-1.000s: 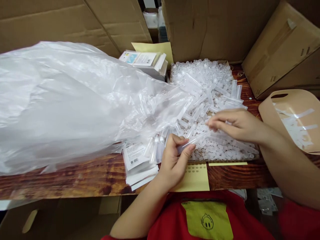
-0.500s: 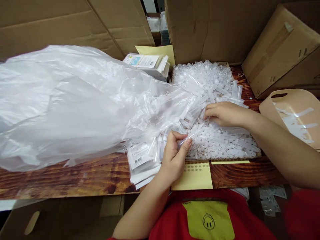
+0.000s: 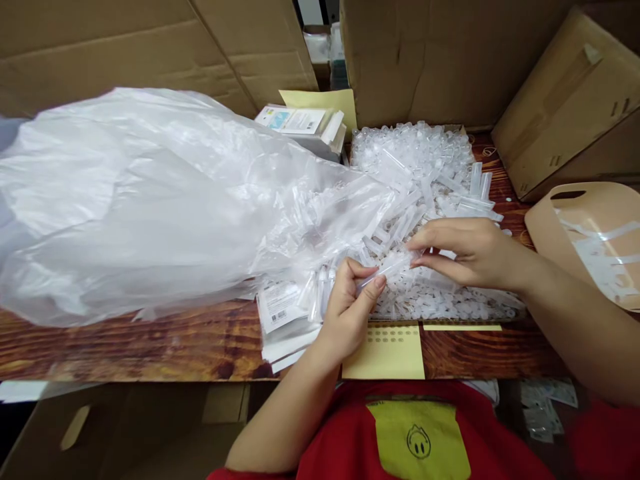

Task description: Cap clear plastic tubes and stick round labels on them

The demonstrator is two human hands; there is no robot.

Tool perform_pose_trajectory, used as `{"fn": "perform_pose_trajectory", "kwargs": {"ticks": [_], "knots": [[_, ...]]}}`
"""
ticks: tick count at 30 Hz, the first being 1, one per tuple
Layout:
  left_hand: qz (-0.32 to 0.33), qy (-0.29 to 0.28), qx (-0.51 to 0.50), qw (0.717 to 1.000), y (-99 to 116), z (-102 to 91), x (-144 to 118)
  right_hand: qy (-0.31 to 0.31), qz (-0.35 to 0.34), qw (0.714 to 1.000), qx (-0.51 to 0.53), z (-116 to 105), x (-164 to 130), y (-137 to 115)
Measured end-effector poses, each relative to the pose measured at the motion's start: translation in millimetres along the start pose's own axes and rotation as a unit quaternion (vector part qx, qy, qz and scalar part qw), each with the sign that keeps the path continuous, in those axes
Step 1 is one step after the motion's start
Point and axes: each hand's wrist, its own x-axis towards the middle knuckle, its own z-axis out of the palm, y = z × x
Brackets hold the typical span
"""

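Tabletop [image 3: 165,340] in brown-streaked wood runs across the view, cardboard panels [image 3: 150,47] standing behind it. Big translucent plastic bag [image 3: 175,220] covers most of the left half, narrow end lying over the edge of a heap of clear tubes [image 3: 410,150]. Cardboard box [image 3: 550,110] sits tilted at right rear. Tan bin [image 3: 540,217] in front of it, pale strips [image 3: 613,260] inside. Yellow sheet [image 3: 395,360] at the near table edge, printed marks on its upper part. Labelled packs [image 3: 283,310] stacked left of the left hand, near the bag.

Right hand [image 3: 455,250] is over the heap, thumb and fingertips close together at the far end of the held tube (can't tell whether they pinch the tube, some small part, or nothing). Left hand [image 3: 350,310] pinches that held tube [image 3: 393,268] between thumb and fingers; it slants up and right, between the two hands, above small white pieces [image 3: 440,303] spread over the near part of the heap.
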Motion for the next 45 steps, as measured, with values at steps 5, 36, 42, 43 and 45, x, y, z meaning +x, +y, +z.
{"fn": "perform_pose_trajectory", "kwargs": {"ticks": [5, 36, 42, 43, 45], "knots": [[-0.023, -0.071, -0.083, 0.994, 6, 0.4, -1, 0.029, -0.028, 0.999, 0.026, 7, -1, -14], [0.168, -0.135, 0.206, 0.954, 2, 2.7, -16, -0.167, 0.444, 0.798, 0.373, 10, -10, -52], [0.221, -0.070, 0.536, 0.812, 7, 6.9, -5, -0.031, 0.498, 0.867, -0.003, -53, 16, 16], [0.202, -0.075, 0.588, 0.780, 8, 8.9, -3, 0.028, 0.488, 0.867, -0.096, -60, 21, 32], [0.164, -0.112, 0.656, 0.728, 10, 14.1, -1, 0.031, 0.476, 0.855, -0.205, -65, 29, 61]]}}
